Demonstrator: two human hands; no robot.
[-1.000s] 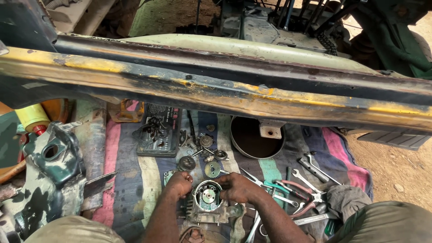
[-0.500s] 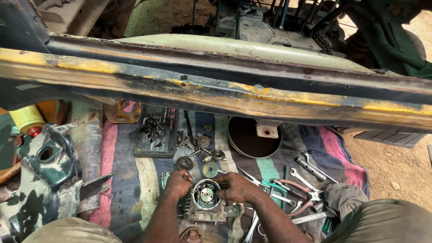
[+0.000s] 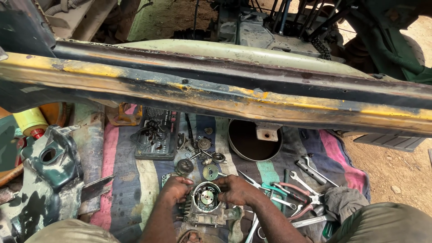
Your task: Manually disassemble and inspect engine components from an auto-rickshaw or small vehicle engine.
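- Nearest the person, between the knees, a small engine casing [image 3: 204,209] sits on the striped cloth [image 3: 121,180]. Its round opening faces straight up, and its longer side runs towards the person.
- The casing is grimy grey metal. Inside the opening sits a pale round disc with a dark ring around it, and cooling fins show on the left flank.
- The left hand [image 3: 176,189] is curled against the casing's left rim, fingers pressed on the metal.
- The right hand [image 3: 235,190] cups the right rim the same way, fingers bent over the edge. Both hands steady the casing rather than pinch anything small.
- Just beyond the hands lie a toothed gear [image 3: 210,172] and a round bearing part [image 3: 184,167].
- To the right, spanners [image 3: 310,167] and red-handled pliers [image 3: 292,189] are scattered on the cloth.
- Farther off stand a dark round pan [image 3: 252,144] and a black socket tray [image 3: 156,135].
- Across the far side runs a worn yellow and black frame beam [image 3: 216,90].
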